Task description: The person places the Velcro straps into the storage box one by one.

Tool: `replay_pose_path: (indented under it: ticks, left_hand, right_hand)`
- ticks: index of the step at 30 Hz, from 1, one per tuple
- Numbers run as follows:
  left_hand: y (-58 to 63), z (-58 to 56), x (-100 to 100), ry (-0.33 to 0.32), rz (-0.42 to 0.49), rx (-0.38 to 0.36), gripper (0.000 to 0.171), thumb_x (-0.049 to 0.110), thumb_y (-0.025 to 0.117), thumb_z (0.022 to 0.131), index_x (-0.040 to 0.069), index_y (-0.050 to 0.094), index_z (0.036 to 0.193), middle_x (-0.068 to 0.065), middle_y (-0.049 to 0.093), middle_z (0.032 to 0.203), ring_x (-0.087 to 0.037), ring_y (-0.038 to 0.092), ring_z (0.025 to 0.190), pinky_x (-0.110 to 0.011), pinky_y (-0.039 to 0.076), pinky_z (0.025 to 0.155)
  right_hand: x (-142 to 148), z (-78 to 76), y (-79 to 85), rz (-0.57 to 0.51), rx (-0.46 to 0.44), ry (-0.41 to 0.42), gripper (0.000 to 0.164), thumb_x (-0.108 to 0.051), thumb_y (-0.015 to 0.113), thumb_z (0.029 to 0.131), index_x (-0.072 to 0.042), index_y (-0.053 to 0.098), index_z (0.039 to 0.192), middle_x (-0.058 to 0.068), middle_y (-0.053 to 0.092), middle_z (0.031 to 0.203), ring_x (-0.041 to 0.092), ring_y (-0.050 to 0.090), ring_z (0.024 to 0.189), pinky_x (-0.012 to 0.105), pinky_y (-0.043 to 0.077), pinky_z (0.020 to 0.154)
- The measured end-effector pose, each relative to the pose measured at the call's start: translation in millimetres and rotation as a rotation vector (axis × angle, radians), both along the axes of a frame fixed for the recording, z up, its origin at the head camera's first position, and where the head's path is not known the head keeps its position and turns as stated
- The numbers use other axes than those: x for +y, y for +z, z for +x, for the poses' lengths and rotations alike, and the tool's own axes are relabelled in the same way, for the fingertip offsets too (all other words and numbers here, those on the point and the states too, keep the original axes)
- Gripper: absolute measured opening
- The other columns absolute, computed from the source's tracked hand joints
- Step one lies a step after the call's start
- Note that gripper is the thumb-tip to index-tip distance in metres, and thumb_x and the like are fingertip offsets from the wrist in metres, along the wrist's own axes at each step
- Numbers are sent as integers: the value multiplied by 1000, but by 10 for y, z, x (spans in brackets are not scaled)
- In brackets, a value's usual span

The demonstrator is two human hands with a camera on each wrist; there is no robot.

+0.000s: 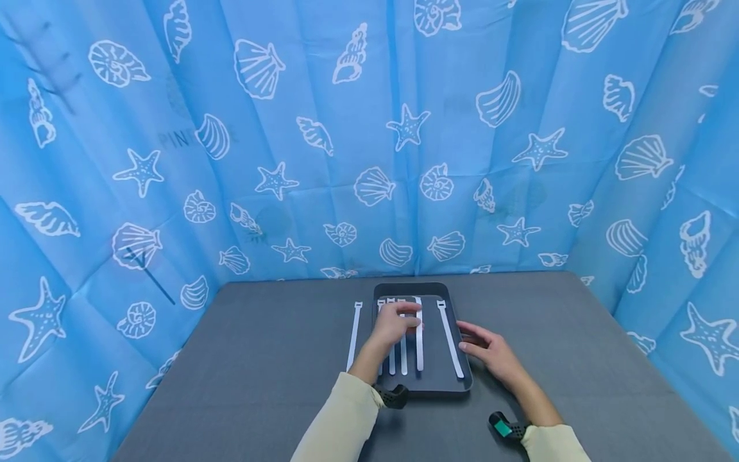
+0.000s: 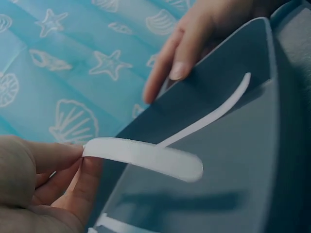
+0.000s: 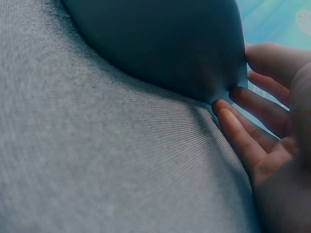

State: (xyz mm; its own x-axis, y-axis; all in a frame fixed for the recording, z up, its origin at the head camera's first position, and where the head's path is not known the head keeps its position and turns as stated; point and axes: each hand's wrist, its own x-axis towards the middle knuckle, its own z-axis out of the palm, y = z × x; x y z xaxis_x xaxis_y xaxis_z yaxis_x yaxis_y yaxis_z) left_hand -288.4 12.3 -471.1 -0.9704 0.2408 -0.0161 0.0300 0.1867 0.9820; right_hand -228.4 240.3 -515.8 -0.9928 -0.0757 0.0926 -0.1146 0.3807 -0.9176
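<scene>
My left hand (image 1: 389,326) is over the dark grey tray (image 1: 434,367) and pinches one end of a white cable tie strap (image 2: 146,156). In the left wrist view the strap's rounded end sticks out above the tray floor and casts a shadow there. Another white strap (image 1: 451,340) with a slotted head lies in the tray on the right. Several more straps (image 1: 403,356) lie side by side on the left, partly hidden by my left hand. At the tray's right wall, my right hand (image 1: 489,353) touches the outside with extended fingers (image 3: 238,133).
One more white strap (image 1: 354,333) lies outside the tray, along its left side. The tray stands on a grey cloth-covered table (image 1: 277,359). Behind and on both sides hangs a blue curtain (image 1: 369,141) with white shells and starfish.
</scene>
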Motion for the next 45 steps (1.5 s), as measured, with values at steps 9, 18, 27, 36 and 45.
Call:
replay_pose_path:
  ticks: [9,18,27,36,45]
  left_hand:
    - [-114,59,150,-2,-33,-35,38,-5,70,82,8,68,117,-6,64,112,-15,67,85,-29,56,76]
    - [-172,69,239,24,-131,34,37,-6,72,80,13,69,112,2,63,94,-13,64,79,-27,56,69]
    - [-157,46,266,60,-282,69,32,-8,74,76,6,69,104,0,59,82,-11,59,63,-24,53,57]
    - [-204,51,265,54,-357,54,27,-7,73,76,7,69,99,0,55,75,-12,58,53,-22,50,49]
    - [-107,-24,175,-73,-696,216,36,11,81,78,19,71,112,3,59,95,-12,56,85,-27,51,70]
  right_hand:
    - [8,-8,3,-7,-1,5,54,-23,64,95,-3,48,142,22,49,141,38,51,122,53,42,101]
    - [11,-26,-22,16,-15,-6,54,-25,64,95,-4,48,142,21,50,140,36,52,121,51,43,100]
    - [4,-11,-11,1,-8,-2,54,-23,65,95,-2,48,142,23,49,140,36,52,121,50,45,98]
    - [2,-16,2,10,-19,-13,53,-22,64,95,-3,48,142,22,49,140,36,52,121,51,44,99]
    - [6,-22,-8,2,-7,-6,53,-21,65,95,-3,49,142,22,49,140,36,52,121,51,44,99]
